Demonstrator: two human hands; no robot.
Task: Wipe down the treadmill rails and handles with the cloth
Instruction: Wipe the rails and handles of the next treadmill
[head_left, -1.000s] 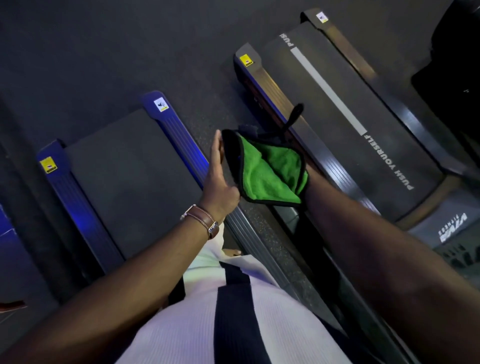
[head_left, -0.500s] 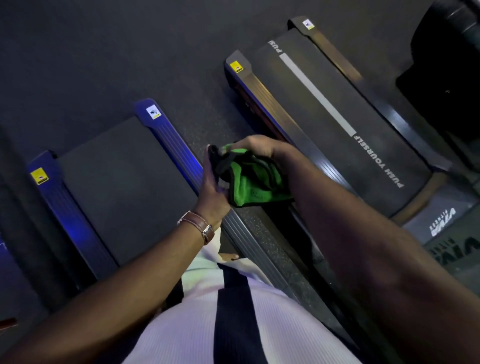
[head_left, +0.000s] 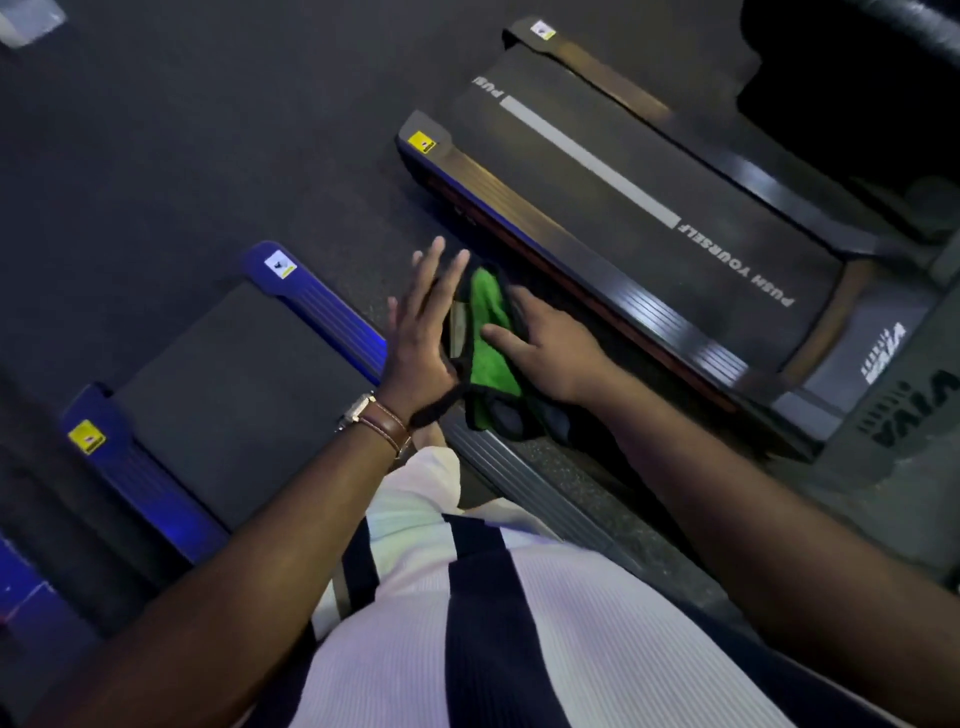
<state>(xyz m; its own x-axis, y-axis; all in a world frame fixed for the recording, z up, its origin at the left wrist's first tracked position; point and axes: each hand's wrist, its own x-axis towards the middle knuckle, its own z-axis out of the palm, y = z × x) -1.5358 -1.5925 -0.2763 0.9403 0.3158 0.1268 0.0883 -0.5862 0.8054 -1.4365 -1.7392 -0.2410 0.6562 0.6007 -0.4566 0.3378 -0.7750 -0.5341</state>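
Note:
The green cloth (head_left: 491, 358) with a black edge is sandwiched between my two hands, in the air over the gap between two treadmills. My left hand (head_left: 421, 332) stands edge-up with straight fingers, its palm against the cloth's left side. My right hand (head_left: 550, 348) lies across the cloth with its fingers stretched out, pressing it toward the left palm; its thumb is hidden. A fold of cloth hangs below the right wrist. The left treadmill's blue-lit side rail (head_left: 322, 306) runs just under my left hand. The right treadmill's ribbed side rail (head_left: 597, 275) lies beyond my right hand.
The right treadmill's belt (head_left: 649, 208) reads "PUSH YOURSELF", with its far rail (head_left: 727, 156) behind. The left treadmill's belt (head_left: 234, 395) and outer blue rail (head_left: 135, 478) are at left. Dark rubber floor (head_left: 208, 130) lies beyond both. My striped shirt fills the bottom.
My right hand has gone from gripping the bunched cloth to lying flat across it. My left hand's fingers have straightened and spread against the cloth. The view has tilted slightly.

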